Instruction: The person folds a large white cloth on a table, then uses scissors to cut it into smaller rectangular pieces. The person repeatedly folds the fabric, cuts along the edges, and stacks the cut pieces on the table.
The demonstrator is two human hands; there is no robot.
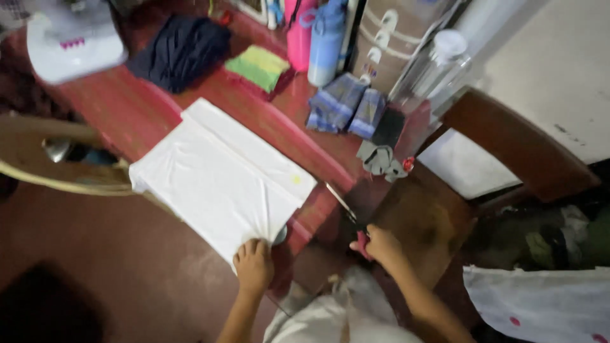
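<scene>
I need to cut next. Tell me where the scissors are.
In the head view, the scissors are in the right hand, low and right of centre, blades pointing up-left toward the white cloth that the left hand pins down.

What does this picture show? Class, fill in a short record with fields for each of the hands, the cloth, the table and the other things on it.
left hand: pressing down the near corner of the white cloth
right hand: gripping red-handled scissors, blades pointing toward the cloth
white cloth: folded, flat, overhanging the table's near edge
table: red
other things: dark garment, green folded cloth, blue checked cloths, blue bottle
beside table: wooden chair
</scene>
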